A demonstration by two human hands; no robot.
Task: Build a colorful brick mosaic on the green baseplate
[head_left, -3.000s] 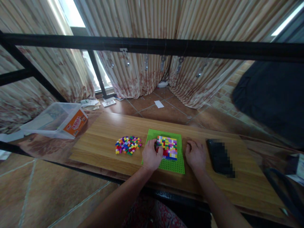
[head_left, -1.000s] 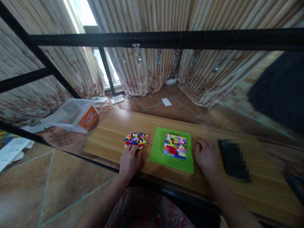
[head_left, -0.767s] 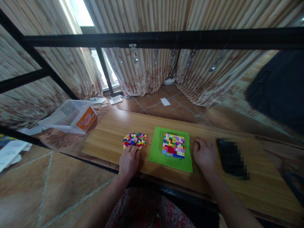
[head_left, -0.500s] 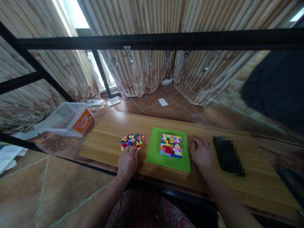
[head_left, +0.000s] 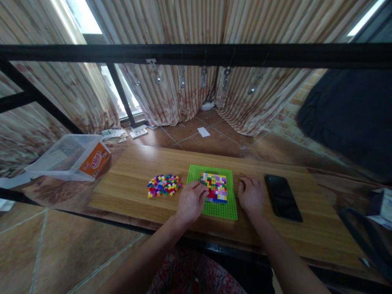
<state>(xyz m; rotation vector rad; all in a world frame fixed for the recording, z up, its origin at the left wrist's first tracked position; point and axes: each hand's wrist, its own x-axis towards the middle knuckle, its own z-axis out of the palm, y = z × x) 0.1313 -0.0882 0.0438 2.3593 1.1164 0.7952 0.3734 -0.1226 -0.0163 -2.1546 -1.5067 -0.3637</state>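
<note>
My left hand [head_left: 192,202] is over the left edge of a green studded baseplate [head_left: 228,211], its thumb and fingertips pinched together at the left side of a block of multicoloured bricks [head_left: 218,185]. Whatever is between those fingertips is too small to make out. To the left, a heap of small loose toy bricks [head_left: 163,185] in many colours lies on the wooden table [head_left: 131,171]. My right hand [head_left: 251,195] rests on the table just right of the baseplate, fingers curled in, with nothing visible in them.
A black phone [head_left: 283,198] lies on the table to the right of my right hand. Beyond the table's left end stands a clear plastic bin [head_left: 67,157] with an orange label. A black metal bar [head_left: 196,55] crosses in front of the curtains [head_left: 171,94].
My left hand has moved right, from the heap of loose bricks to the left side of the brick block on the baseplate. My right hand stays beside the baseplate. The view has shifted slightly right.
</note>
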